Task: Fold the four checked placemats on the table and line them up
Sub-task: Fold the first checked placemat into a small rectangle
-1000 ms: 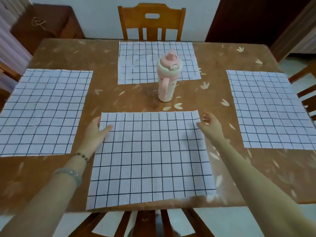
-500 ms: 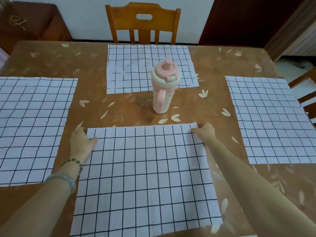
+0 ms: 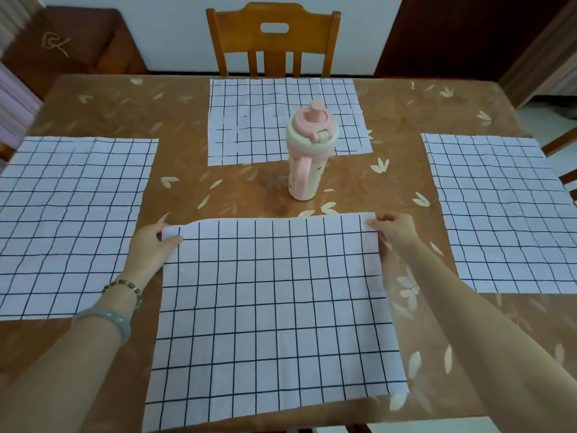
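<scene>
While the near placemat [image 3: 274, 310] lay just short of the pink bottle [image 3: 309, 151], my left hand [image 3: 150, 248] and right hand [image 3: 395, 232] each pinched a far corner, fingers closed on cloth. The other three sat flat, unfolded. Best done, I judged, by lifting both corners level and clear of the bottle.

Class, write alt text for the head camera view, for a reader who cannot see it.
Two hands, left hand and right hand, pinch the far corners of the near placemat on a brown table. Three more checked placemats lie flat at left, far and right, and a pink bottle stands in the middle.
</scene>
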Action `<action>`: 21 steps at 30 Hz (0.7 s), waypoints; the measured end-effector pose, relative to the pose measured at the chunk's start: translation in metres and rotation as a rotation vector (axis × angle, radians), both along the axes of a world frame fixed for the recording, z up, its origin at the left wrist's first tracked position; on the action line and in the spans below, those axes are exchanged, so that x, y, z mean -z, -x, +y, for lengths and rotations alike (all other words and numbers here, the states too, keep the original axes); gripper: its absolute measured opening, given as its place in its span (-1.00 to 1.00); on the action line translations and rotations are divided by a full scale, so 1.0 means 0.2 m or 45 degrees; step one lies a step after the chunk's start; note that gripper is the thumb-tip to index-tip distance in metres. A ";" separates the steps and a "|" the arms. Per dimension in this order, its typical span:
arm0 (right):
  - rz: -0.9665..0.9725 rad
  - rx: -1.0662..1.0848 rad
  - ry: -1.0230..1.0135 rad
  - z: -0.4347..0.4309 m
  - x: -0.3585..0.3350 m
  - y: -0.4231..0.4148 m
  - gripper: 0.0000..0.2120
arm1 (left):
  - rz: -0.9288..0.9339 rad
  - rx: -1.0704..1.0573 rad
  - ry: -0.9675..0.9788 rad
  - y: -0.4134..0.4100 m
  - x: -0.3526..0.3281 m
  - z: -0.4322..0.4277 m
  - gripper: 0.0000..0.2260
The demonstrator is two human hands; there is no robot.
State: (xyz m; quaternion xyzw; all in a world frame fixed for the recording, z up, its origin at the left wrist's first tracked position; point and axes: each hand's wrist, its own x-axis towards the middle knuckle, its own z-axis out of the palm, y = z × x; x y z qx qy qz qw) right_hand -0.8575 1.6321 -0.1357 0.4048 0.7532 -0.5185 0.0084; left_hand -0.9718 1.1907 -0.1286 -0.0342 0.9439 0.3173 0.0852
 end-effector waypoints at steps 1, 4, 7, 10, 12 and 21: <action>0.037 -0.034 0.021 0.00 -0.04 -0.02 -0.71 | 0.009 0.017 -0.022 0.00 -0.02 -0.03 -0.70; 0.173 -0.072 0.096 0.01 -0.15 -0.09 -0.88 | -0.013 0.044 -0.129 -0.02 -0.13 -0.10 -0.83; 0.268 -0.047 0.210 0.06 -0.24 -0.16 -0.96 | 0.026 0.063 -0.258 -0.06 -0.26 -0.14 -0.95; 0.367 -0.060 0.350 0.10 -0.31 -0.23 -0.99 | 0.039 0.118 -0.285 -0.12 -0.37 -0.17 -0.93; 0.381 -0.095 0.436 0.09 -0.35 -0.32 -0.83 | -0.007 0.163 -0.294 -0.18 -0.42 -0.18 -0.91; 0.038 -0.444 0.034 0.01 -0.30 -0.83 -0.94 | -0.294 0.381 -0.124 -0.53 -0.37 -0.41 -0.86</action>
